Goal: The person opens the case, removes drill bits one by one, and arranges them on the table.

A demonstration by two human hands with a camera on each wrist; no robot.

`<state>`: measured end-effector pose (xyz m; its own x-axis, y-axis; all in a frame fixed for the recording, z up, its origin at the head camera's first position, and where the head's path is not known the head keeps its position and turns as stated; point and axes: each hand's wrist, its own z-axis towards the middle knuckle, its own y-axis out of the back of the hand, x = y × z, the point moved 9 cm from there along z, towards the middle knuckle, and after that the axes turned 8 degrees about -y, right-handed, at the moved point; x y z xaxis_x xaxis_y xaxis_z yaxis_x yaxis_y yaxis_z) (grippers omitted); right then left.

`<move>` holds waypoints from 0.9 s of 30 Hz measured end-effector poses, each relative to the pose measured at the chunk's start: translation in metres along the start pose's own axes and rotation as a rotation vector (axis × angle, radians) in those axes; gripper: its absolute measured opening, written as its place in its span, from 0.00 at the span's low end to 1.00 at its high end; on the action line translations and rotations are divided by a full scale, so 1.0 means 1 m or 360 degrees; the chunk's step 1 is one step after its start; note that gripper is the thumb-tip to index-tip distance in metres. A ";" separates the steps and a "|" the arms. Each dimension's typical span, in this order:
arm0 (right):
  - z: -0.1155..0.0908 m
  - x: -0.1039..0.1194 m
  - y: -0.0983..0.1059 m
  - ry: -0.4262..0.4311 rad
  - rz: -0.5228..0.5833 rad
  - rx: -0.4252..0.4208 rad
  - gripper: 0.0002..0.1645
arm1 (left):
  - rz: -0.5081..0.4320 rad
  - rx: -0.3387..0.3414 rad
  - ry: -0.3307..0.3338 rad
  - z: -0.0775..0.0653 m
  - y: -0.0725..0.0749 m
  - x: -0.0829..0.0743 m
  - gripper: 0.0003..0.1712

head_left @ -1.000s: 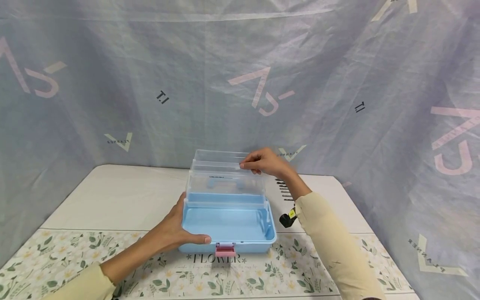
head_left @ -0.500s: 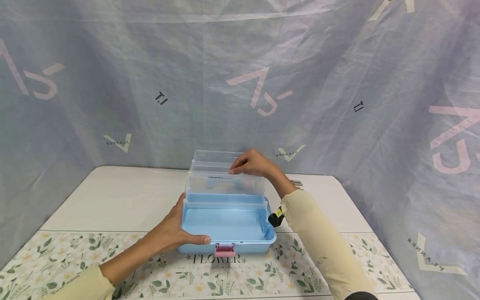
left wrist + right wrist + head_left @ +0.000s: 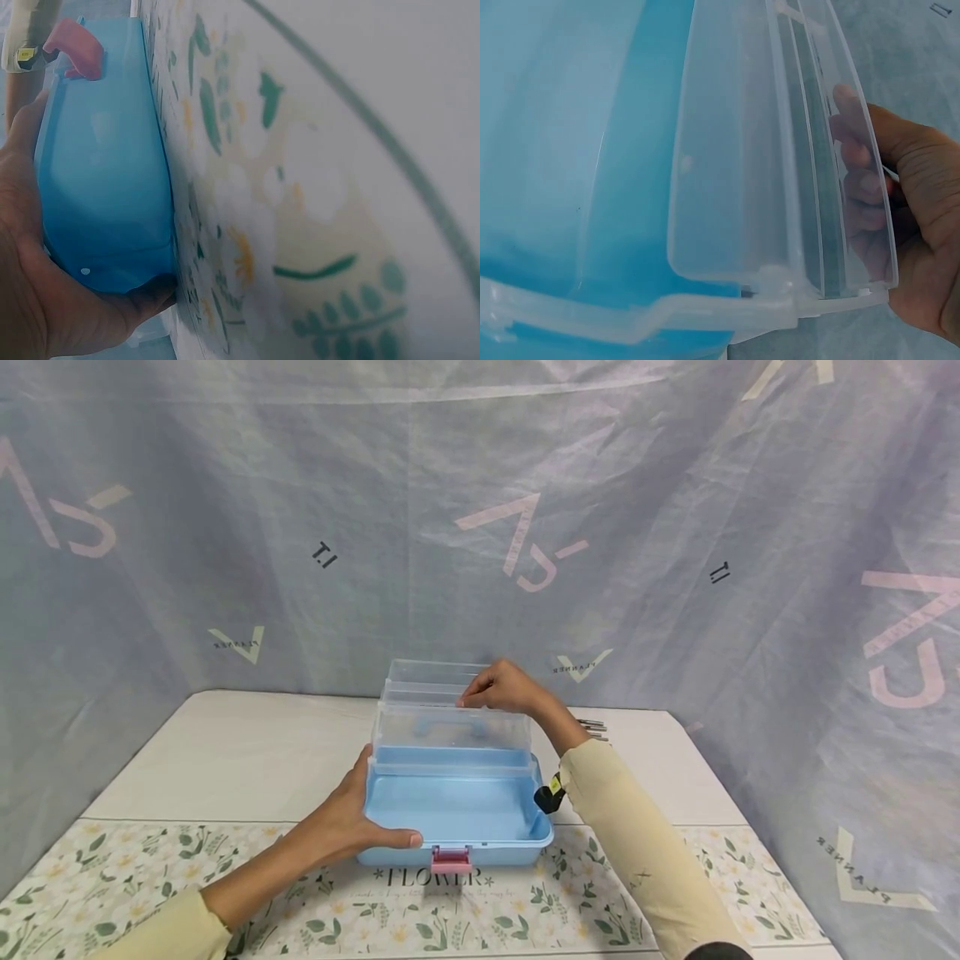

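A light blue plastic storage box (image 3: 457, 810) stands with its clear tiered trays (image 3: 450, 727) raised and folded back. Its pink latch (image 3: 451, 860) hangs at the front. My left hand (image 3: 348, 818) grips the box's left end, thumb along the front rim; the left wrist view shows this hand (image 3: 67, 285) round the corner. Over the upper trays, my right hand (image 3: 510, 687) has fingertips pinched at the end of a thin dark drill bit (image 3: 441, 704). In the right wrist view the right hand's fingers (image 3: 866, 184) show through the clear tray wall.
Several thin drill bits (image 3: 594, 727) lie on the white table right of the box, partly hidden behind my right forearm. A flowered mat (image 3: 300, 902) covers the table's front. A grey printed curtain (image 3: 420, 527) hangs behind and at both sides.
My right hand has moved left and slightly down to the trays, fingers closing at the drill bit, which now shows slightly higher. My left hand and the box have stayed put.
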<state>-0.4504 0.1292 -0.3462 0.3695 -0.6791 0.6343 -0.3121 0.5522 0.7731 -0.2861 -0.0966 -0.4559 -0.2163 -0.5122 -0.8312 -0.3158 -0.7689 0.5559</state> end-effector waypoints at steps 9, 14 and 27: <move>-0.001 0.009 -0.007 0.0048 -0.0067 0.0018 0.08 | -0.0061 -0.0031 -0.0073 0.001 0.002 -0.002 0.98; -0.003 0.006 -0.010 0.0026 -0.0050 0.0089 0.11 | -0.0043 -0.0009 0.0000 0.000 0.000 0.002 0.99; -0.028 -0.011 0.018 0.0003 0.0390 0.0210 0.18 | -0.0038 -0.0028 -0.0021 0.001 -0.001 0.000 1.01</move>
<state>-0.4355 0.1603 -0.3392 0.2705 -0.5322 0.8022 -0.5035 0.6321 0.5891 -0.2865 -0.0962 -0.4566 -0.2211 -0.4887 -0.8440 -0.3047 -0.7875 0.5358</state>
